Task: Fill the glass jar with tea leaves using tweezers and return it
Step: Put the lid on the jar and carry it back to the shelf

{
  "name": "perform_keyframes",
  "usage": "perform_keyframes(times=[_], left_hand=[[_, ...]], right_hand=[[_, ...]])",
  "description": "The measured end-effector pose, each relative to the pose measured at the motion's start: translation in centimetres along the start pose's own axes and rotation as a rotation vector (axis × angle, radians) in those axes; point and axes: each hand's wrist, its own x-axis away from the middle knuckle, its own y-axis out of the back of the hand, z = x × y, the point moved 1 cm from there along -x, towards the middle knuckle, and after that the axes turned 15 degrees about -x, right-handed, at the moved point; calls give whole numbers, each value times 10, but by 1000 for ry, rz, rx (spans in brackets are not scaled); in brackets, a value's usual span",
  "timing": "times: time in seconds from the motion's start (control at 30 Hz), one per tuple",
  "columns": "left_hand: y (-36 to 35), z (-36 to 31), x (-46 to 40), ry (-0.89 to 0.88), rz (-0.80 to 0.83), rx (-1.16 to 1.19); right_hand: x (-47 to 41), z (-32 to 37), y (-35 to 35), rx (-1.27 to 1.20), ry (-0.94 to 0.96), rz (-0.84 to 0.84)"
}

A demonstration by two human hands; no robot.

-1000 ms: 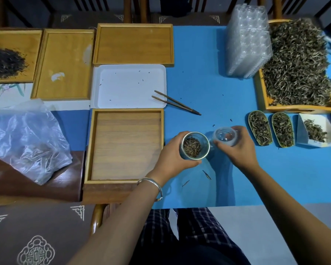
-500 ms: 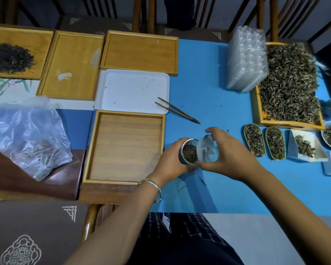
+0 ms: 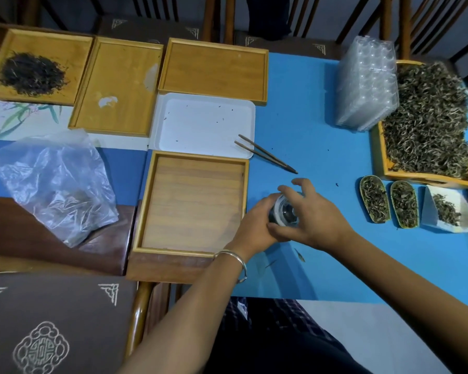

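- Head view: glass jar [image 3: 283, 215] found on the blue table [image 3: 308, 117], just right of the near wooden tray [image 3: 195, 201], near its right rim.
- Left hand [image 3: 254, 225] wrapped around the jar's side, fingers clamped on it.
- Right hand [image 3: 312, 214] set over the jar's mouth, thumb and fingers curled on a clear lid [image 3: 287, 213]; lid judged seated or being turned down, not confirmed tight.
- Jar contents mostly hidden by lid and hands; fill level could not be told.
- Tweezers [image 3: 266, 153] laid down beyond the near wooden tray's far right corner, one end resting on the white tray [image 3: 206, 122], held by neither hand.
- Judged: filling stage finished, closing in hand; return of the jar not yet done.
- Loose tea leaves [image 3: 299, 255] noted on the table to the near right of the near wooden tray, toward the table edge.
- Large tray of tea leaves [image 3: 427, 122] and small scoops [image 3: 374, 198] stood well right of the near wooden tray.
- Open blue surface seen between the jar and the scoops, and from the tweezers toward the far edge.
- Near table edge close behind the forearms; the tray's raised rim just beside the left hand.
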Motion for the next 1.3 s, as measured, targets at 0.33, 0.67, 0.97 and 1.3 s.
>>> perform_keyframes(times=[0.33, 0.67, 0.97, 1.3], left_hand=[[-2, 4, -4, 15, 10, -30], [-5, 5, -3, 25, -27, 78], [-3, 0, -3, 30, -7, 63], [11, 0, -4, -15, 86, 26]], right_hand=[[-1, -13, -14, -512, 35, -106], [-3, -12, -15, -423, 98, -111], [-5, -15, -18, -331, 62, -73], [59, -80, -64, -648, -327, -321]])
